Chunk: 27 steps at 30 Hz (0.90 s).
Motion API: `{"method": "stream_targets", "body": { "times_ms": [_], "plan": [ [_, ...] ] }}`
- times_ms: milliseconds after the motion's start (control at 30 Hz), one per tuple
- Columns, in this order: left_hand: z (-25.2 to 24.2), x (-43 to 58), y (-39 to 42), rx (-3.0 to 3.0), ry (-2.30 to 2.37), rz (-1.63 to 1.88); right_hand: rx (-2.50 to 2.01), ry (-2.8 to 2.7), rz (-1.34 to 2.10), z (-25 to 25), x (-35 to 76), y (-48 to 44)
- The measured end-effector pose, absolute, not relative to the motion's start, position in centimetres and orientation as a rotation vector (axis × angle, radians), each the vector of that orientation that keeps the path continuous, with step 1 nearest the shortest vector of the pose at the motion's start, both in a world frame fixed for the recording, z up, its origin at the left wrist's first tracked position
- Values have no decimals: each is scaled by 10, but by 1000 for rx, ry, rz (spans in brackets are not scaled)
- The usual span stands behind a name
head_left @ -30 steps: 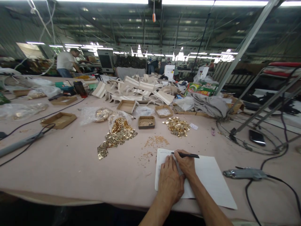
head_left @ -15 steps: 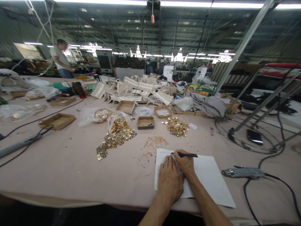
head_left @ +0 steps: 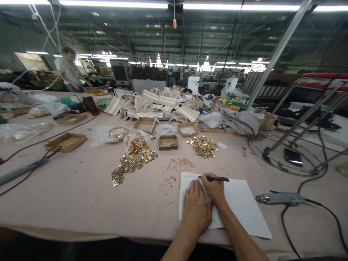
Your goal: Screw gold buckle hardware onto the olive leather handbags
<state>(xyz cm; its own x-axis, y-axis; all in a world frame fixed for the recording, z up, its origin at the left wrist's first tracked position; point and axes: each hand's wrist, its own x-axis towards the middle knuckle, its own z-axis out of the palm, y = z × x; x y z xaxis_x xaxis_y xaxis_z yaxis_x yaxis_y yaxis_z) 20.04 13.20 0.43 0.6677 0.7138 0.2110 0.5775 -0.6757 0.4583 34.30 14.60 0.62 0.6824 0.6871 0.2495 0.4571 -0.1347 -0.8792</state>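
Observation:
White paper (head_left: pixel 241 206), perhaps an open notebook, lies at the table's near edge, with faint handwriting along its upper left. My left hand (head_left: pixel 196 207) rests flat on its left part, fingers stretched forward. Just right of it, my right hand (head_left: pixel 214 188) grips a black pen (head_left: pixel 219 178), its tip on the page near the written line. Small gold bits (head_left: pixel 179 165) are scattered beyond the paper's upper left corner. Farther off sit a pile of gold metal pieces (head_left: pixel 203 146) and a longer heap of gold rectangular plates (head_left: pixel 136 156) spilling from a plastic bag.
A grey corded power screwdriver (head_left: pixel 281 198) lies right of the paper. Behind it are a phone (head_left: pixel 293 157) and a metal stand with a ring base (head_left: pixel 272 163). Shallow cardboard boxes (head_left: pixel 66 142) and beige strap pieces (head_left: pixel 163 101) spread farther back. A person (head_left: pixel 69 70) stands far left.
The pen tip has shifted very slightly right along the written line. My left hand stays in place. The person at far left has turned and stretched an arm out.

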Motion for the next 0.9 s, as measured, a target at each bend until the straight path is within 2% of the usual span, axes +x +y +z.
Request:
{"method": "stream_targets", "body": {
  "times_ms": [900],
  "plan": [
    [3, 200, 131, 2533, 1035, 523, -1750, -897, 212, -2, 346, 146]
  ]
}}
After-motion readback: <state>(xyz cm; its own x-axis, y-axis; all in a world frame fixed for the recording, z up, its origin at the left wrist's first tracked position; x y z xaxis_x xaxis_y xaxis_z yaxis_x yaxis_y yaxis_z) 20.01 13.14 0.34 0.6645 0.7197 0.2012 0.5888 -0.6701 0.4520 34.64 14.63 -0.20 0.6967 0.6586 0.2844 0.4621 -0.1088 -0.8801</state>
